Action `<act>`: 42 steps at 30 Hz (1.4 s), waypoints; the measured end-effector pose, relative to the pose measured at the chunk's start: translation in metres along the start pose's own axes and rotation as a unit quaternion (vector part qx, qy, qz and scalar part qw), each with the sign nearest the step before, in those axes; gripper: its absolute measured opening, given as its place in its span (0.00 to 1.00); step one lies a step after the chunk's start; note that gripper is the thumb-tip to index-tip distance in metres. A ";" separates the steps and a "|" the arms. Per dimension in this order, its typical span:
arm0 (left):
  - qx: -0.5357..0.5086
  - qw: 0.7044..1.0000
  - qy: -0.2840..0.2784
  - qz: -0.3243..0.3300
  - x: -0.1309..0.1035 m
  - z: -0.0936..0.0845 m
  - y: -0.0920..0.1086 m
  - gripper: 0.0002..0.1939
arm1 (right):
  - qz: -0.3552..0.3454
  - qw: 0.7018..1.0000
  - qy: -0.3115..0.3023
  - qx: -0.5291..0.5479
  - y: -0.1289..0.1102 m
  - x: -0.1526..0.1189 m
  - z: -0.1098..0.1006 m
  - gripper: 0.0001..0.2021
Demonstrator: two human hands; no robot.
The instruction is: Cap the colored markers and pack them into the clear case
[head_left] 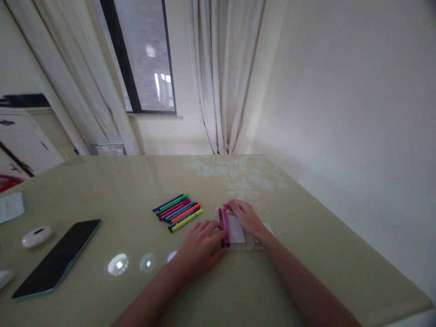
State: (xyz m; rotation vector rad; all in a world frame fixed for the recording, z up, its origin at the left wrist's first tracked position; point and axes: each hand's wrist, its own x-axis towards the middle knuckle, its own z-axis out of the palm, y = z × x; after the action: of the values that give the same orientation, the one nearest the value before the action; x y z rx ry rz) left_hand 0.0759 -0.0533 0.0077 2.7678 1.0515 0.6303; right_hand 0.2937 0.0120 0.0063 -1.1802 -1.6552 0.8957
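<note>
A pink marker (pixel 225 222) lies lengthwise beside a dark red marker (pixel 221 218) in the left part of a clear plastic case (pixel 240 245). My left hand (pixel 200 243) has its fingers and thumb closed about the lower part of the pink marker, its fingertips also reaching the dark red one. At the pink marker's upper end, the bent fingers of my right hand (pixel 243 215) are pinched on its tip. A white paper insert (pixel 236 230) shows in the case, under my right wrist. My right hand and forearm hide part of the case.
Several coloured markers (pixel 179 212) lie side by side left of the case. Farther left are a black phone (pixel 57 259), a white oval object (pixel 37 237) and a pale paper (pixel 11 207). The glossy table (pixel 136 186) meets a wall on the right; curtains hang behind it.
</note>
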 end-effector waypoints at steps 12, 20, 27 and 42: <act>0.050 0.999 -0.022 -0.004 0.003 -0.005 0.007 0.17 | -0.012 0.998 -0.056 -0.029 -0.009 -0.006 0.005 0.25; -0.022 0.996 0.059 -0.065 0.001 -0.011 -0.020 0.13 | -0.048 0.995 -0.027 -0.080 -0.013 -0.007 0.004 0.22; 0.120 0.962 0.080 -0.233 -0.011 -0.015 -0.064 0.06 | -0.021 0.999 -0.016 -0.029 -0.012 -0.005 0.005 0.18; -0.118 0.965 0.127 -0.198 0.001 -0.004 -0.034 0.10 | 0.043 0.986 -0.054 0.154 -0.018 -0.009 0.022 0.18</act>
State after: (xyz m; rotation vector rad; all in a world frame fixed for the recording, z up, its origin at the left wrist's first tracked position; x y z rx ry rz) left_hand 0.0548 -0.0271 0.0031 2.2252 1.4239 0.9894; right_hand 0.2691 -0.0031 0.0126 -1.0100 -1.4909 1.2402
